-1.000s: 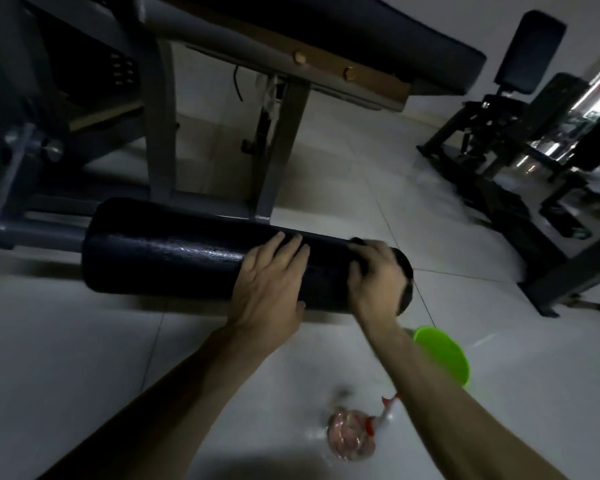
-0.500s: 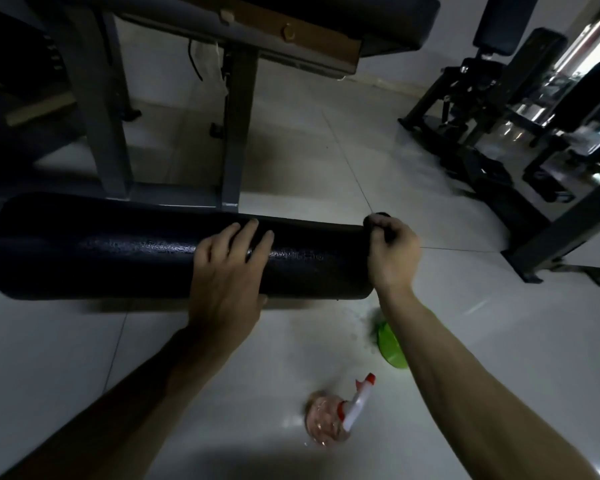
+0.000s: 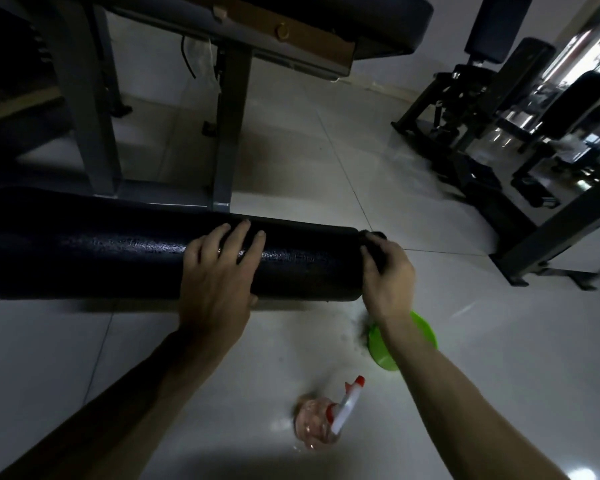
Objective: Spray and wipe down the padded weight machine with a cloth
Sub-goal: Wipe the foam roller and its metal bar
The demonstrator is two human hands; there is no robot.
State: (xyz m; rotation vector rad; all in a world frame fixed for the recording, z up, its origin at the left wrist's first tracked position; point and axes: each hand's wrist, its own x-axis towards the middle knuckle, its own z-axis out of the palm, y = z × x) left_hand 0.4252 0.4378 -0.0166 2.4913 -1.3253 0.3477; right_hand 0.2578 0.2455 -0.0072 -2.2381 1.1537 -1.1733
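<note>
**Both hands on the roller pad, cloth at its right end**

I see the black roller pad [image 3: 101,251] lying across the left and middle of my view, low over the tiled floor [image 3: 309,150]. Its left end runs out of frame; its right end stops just short of a tile seam.

My left hand [image 3: 219,271] lies over the top of the roller, right of its middle. The fingers are slightly spread and laid flat on the padding, fingertips reaching the far edge, and the thumb shows at the near lower edge.

My right hand [image 3: 388,275] is at the roller's right end face, fingers curled, pinching a dark cloth [image 3: 374,242] against the rim. The cloth is nearly the same colour as the padding, so I cannot tell how far it extends.

Near the roller, the floor holds a green dish [image 3: 381,348], partly hidden by my right forearm, just below the roller's end. A clear spray bottle [image 3: 326,417] with a white and red trigger head stands nearer still, between my forearms and apart from the dish. Droplets speckle the tile beside the dish.

On the far side, a grey frame upright [image 3: 227,133] comes down just behind the roller, under the bench pad [image 3: 378,19]. To the right lies open tile, bounded far right by other dark machines [image 3: 465,109] and a slanting frame leg.
</note>
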